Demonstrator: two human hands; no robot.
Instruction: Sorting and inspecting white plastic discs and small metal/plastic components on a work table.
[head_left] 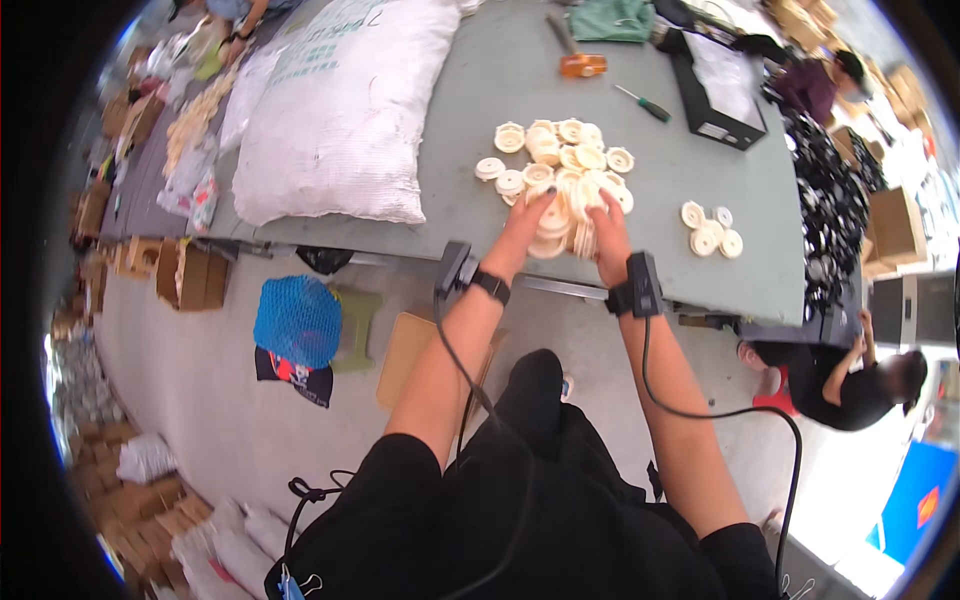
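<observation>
At the table's near edge, round cream plastic parts (pixel 555 221) are gathered between my two hands, slightly smeared by motion. My left hand (pixel 522 228) curls around their left side, thumb towards the middle. Against their right side presses my right hand (pixel 609 238), with its fingers partly hidden by the parts. Just beyond lies a loose pile of the same cream parts (pixel 543 150), some flat and some showing ringed rims. A smaller group of cream parts (pixel 706 237) sits apart to the right.
A big white woven sack (pixel 340 120) fills the table's left. An orange-headed hammer (pixel 583 66), a green-handled screwdriver (pixel 652 108) and a black box (pixel 715 125) lie farther back. Black parts (pixel 820 220) are heaped at the right. A blue-covered stool (pixel 298 320) stands below left; people work nearby.
</observation>
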